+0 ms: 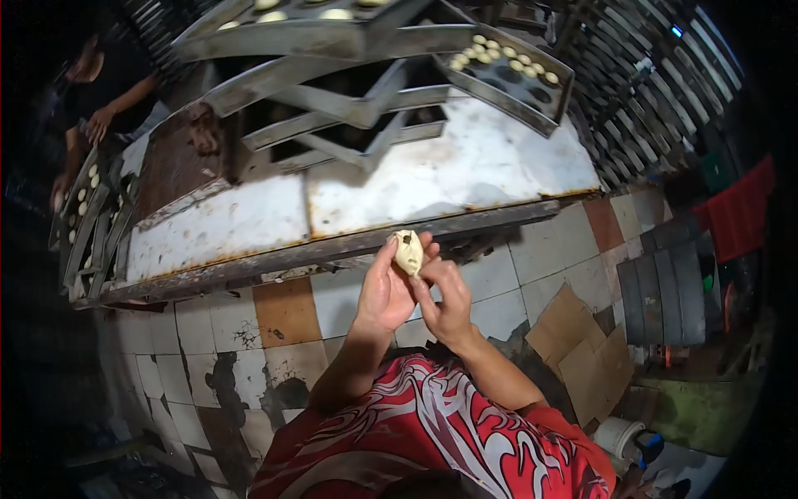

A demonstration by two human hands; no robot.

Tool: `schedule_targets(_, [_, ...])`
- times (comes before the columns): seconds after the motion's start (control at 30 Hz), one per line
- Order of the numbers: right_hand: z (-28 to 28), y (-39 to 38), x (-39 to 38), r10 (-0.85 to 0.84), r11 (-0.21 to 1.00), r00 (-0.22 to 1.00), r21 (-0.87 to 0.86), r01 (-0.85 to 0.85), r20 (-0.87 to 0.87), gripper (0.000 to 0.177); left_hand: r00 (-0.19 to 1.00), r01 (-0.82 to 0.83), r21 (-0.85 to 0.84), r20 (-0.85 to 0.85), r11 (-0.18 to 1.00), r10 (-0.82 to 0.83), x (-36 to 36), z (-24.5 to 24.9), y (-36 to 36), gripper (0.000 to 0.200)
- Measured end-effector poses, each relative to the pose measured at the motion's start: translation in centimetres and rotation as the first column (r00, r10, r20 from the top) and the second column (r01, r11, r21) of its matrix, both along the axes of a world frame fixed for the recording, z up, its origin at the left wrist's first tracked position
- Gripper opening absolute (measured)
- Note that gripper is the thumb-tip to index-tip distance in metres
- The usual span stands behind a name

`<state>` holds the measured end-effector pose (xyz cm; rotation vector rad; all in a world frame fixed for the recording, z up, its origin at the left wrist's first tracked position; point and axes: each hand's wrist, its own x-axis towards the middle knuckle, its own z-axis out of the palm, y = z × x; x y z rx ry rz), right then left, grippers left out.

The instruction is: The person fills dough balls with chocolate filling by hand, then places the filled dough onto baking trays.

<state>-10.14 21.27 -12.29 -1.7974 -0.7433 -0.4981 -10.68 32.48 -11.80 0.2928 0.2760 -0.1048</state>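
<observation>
A pale piece of dough (408, 252) with a dark filling showing in its top opening rests upright in my left hand (386, 288), whose fingers curl behind and around it. At its lower end, my right hand (448, 302) pinches the dough's edge between thumb and fingers. Both hands are in front of the white worktable (366, 202), past its near edge. On the table's far right side stands a metal tray (544, 123) with several small dough balls (515, 65).
Stacked metal trays (332, 108) stand crosswise at the back of the table. A co-worker (116, 96) is at the far left beside more trays (81, 224) with dough. Flattened cardboard (586, 358) lies on the tiled floor at right, near a white bucket (618, 436).
</observation>
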Motion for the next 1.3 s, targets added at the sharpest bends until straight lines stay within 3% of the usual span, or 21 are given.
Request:
schedule_targets(0.13, [0.3, -9.2, 1.9, 0.124, 0.979, 0.988, -0.176, -0.107, 0.093, 0.018, 1.000, -0.010, -0.037, 0.002, 0.999, 0.010, 4.0, -1.2, -6.3, 0.018])
schedule_targets(0.27, [5.2, -15.9, 5.8, 0.163, 0.948, 0.983, -0.291, -0.133, 0.082, 0.017, 0.972, 0.008, 0.472, 0.205, 0.882, -0.118, 6.2, -0.1, -11.2, 0.016])
schedule_targets(0.33, [6.1, -18.0, 7.9, 0.164, 0.950, 0.986, -0.265, -0.162, -0.015, 0.015, 0.845, 0.192, 0.688, 0.246, 0.700, -0.474, 6.7, 0.4, -11.7, 0.020])
schedule_targets(0.47, [6.3, -19.2, 10.8, 0.200, 0.949, 0.937, -0.180, -0.258, -0.287, 0.022, 0.687, 0.327, 0.719, 0.265, 0.614, -0.677, 9.4, 1.2, -11.6, 0.037])
schedule_targets(0.5, [5.8, -19.2, 11.3, 0.241, 0.937, 0.922, -0.175, -0.303, -0.304, 0.019, 0.634, 0.123, 0.945, 0.160, 0.303, -0.756, 10.3, 1.9, -11.3, 0.035])
schedule_targets(0.57, [5.3, -19.0, 12.6, 0.265, 0.928, 0.907, -0.170, -0.332, -0.328, 0.015, 0.555, 0.011, 0.956, 0.239, 0.294, -0.797, 12.1, 0.8, -10.5, 0.035])
schedule_targets(0.6, [4.7, -18.8, 13.4, 0.253, 0.931, 0.911, -0.175, -0.321, -0.325, 0.015, 0.461, -0.114, 0.949, 0.312, 0.293, -0.831, 13.3, 0.4, -10.1, 0.035])
schedule_targets(0.63, [3.6, -18.5, 14.1, 0.218, 0.961, 0.900, -0.075, -0.265, -0.377, 0.023, 0.601, 0.173, 0.906, 0.215, 0.387, -0.770, 13.5, 1.2, -10.2, 0.029])
schedule_targets(0.67, [2.6, -18.1, 14.9, 0.188, 0.980, 0.884, 0.022, -0.197, -0.428, 0.031, 0.587, 0.173, 0.905, 0.222, 0.388, -0.779, 14.2, 0.3, -10.4, 0.029])
schedule_targets(0.73, [2.2, -16.6, 16.0, 0.100, 0.991, 0.916, -0.042, -0.126, -0.388, 0.032, 0.925, 0.224, 0.395, 0.200, 0.891, -0.322, 16.0, -1.8, -11.2, 0.025])
schedule_targets(0.8, [2.7, -13.9, 16.8, -0.163, 0.897, 0.975, -0.387, 0.211, 0.154, 0.025, 0.955, 0.069, 0.598, 0.192, 0.798, -0.227, 17.6, -1.1, -11.6, 0.030])
schedule_targets(0.87, [1.9, -12.7, 18.7, -0.183, 0.875, 0.964, -0.415, 0.250, 0.194, 0.021, 0.987, -0.032, 0.281, 0.159, 0.959, -0.013, 19.3, -0.8, -12.2, 0.030])
schedule_targets(0.93, [1.4, -12.4, 20.8, -0.083, 0.954, 0.997, -0.289, 0.075, -0.013, 0.016, 0.985, -0.049, 0.302, 0.172, 0.952, -0.004, 20.9, -1.3, -11.4, 0.027])
schedule_targets(0.97, [1.5, -12.0, 21.7, 0.014, 0.991, 0.952, -0.120, -0.053, -0.305, 0.012, 0.968, -0.126, 0.529, 0.249, 0.839, -0.011, 21.7, -1.9, -10.8, 0.028])
schedule_targets(1.0, [0.8, -12.0, 22.7, 0.006, 0.991, 0.949, -0.126, -0.048, -0.316, 0.012, 0.945, -0.215, 0.714, 0.324, 0.666, -0.041, 22.6, -2.3, -10.4, 0.030])
schedule_targets(1.07, [-2.2, -12.7, 25.0, 0.456, 0.853, 0.381, 0.517, 0.069, -0.804, 0.014, 0.944, -0.258, 0.697, 0.329, 0.669, 0.022, 25.3, -3.1, -9.6, 0.039])
schedule_targets(1.1, [-3.7, -13.4, 26.4, 0.062, 0.989, 0.550, 0.125, 0.078, -0.833, 0.017, 0.896, -0.299, 0.931, 0.349, 0.207, -0.274, 27.3, -5.1, -8.3, 0.044])
schedule_targets(1.13, [-5.3, -13.7, 27.8, -0.308, 0.947, 0.684, -0.278, 0.158, -0.661, 0.020, 0.826, -0.401, 0.866, 0.201, -0.299, -0.526, 28.5, -6.9, -7.3, 0.050])
schedule_targets(1.17, [-7.0, -13.4, 29.2, -0.303, 0.948, 0.686, -0.283, 0.146, -0.661, 0.020, 0.781, -0.553, 0.677, 0.217, -0.487, -0.585, 28.7, -8.1, -7.0, 0.062])
schedule_targets(1.23, [-9.2, -12.3, 32.2, -0.363, 0.929, 0.850, -0.223, 0.296, -0.382, 0.018, 0.848, -0.495, 0.776, 0.331, -0.392, -0.415, 28.8, -8.3, -5.9, 0.065])
schedule_targets(1.3, [-9.2, -8.7, 32.5, -0.206, 0.969, 0.886, -0.209, 0.127, -0.415, 0.019, 0.944, -0.324, 0.943, 0.317, -0.075, -0.094, 27.6, -8.6, -4.1, 0.066])
